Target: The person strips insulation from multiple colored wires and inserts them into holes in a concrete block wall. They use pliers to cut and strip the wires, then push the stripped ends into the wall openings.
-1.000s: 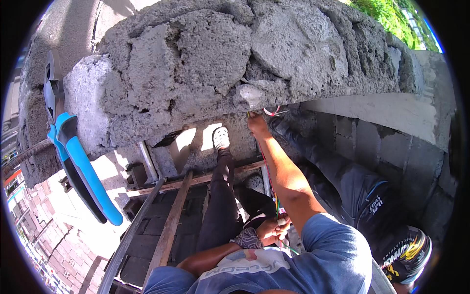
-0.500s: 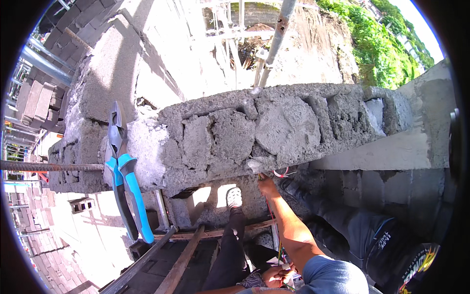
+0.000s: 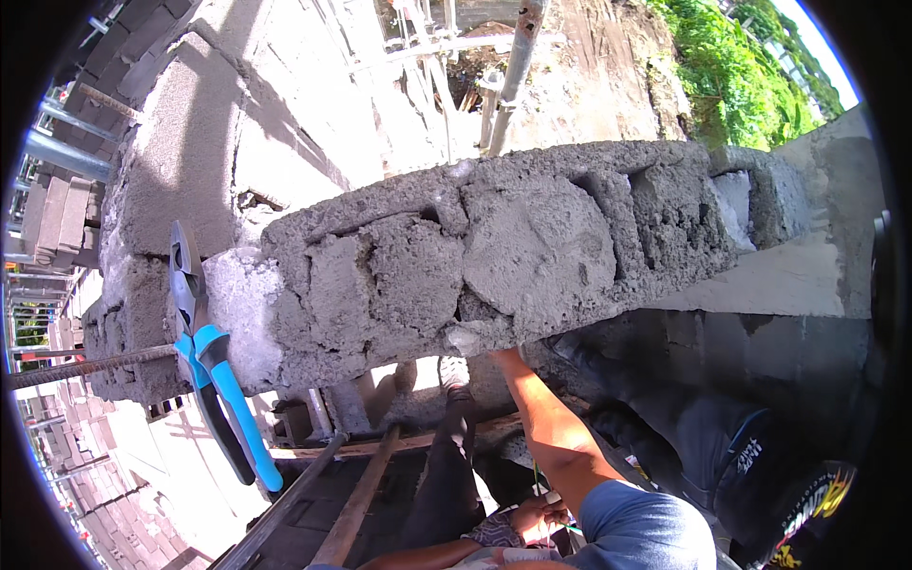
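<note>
My right hand (image 3: 504,357) reaches the near edge of a rough concrete block wall (image 3: 380,275). Its fingers disappear beneath that edge, so whether they hold anything is hidden. Low in the picture, close to my body, my left hand (image 3: 534,519) is closed around thin coloured wires (image 3: 568,527), partly covered by my right arm. Pliers (image 3: 204,347) with blue and black handles lie on top of the wall at the left, away from both hands.
A rusty steel bar (image 3: 95,368) sticks out left beside the pliers. Timber and metal poles (image 3: 361,494) cross below. Dark-clothed legs (image 3: 665,408) are close on the right. A scaffold pole (image 3: 518,76) stands beyond the wall, and stacked blocks (image 3: 66,214) sit far left.
My right hand has gone under the wall's edge, where its fingers were visible before. The red wire by that arm has dropped from sight. The whole view has shifted slightly.
</note>
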{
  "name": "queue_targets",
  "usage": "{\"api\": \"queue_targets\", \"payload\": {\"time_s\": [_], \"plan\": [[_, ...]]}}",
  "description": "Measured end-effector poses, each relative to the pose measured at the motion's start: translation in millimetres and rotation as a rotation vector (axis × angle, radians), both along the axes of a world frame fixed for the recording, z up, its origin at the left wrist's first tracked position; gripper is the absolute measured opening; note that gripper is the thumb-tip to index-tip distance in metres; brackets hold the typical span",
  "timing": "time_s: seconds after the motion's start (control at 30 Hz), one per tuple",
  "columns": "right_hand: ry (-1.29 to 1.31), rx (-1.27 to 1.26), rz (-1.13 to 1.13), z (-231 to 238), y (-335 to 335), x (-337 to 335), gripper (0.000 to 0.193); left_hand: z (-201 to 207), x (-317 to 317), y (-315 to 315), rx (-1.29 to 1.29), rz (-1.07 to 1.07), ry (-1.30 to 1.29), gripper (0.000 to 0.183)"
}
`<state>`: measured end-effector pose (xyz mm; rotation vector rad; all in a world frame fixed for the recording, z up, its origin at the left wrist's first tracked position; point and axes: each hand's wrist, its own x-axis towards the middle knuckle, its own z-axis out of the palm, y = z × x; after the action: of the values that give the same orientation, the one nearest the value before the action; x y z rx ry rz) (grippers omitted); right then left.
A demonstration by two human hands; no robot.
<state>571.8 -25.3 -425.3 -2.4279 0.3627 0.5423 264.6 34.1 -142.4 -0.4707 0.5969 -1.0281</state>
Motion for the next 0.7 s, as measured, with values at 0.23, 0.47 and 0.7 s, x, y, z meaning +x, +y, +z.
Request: {"api": "queue_targets", "payload": {"time_s": [0.23,0.47,0.7], "plan": [[0.031,0.141,-0.066,11.1,-38.6,-21.1,0.046,-11.9,-5.6,-2.1,0.120,-0.106,-0.108,0.017],[0.068,0.171,-0.112,19.3,-42.7,-33.2,0.045,-4.4,2.4,-1.9,0.289,-0.160,-0.293,0.016],[0.082,0.166,-0.127,19.8,-40.1,-37.1,0.045,2.1,-16.6,-5.1,0.164,-0.231,-0.221,0.009]]}}
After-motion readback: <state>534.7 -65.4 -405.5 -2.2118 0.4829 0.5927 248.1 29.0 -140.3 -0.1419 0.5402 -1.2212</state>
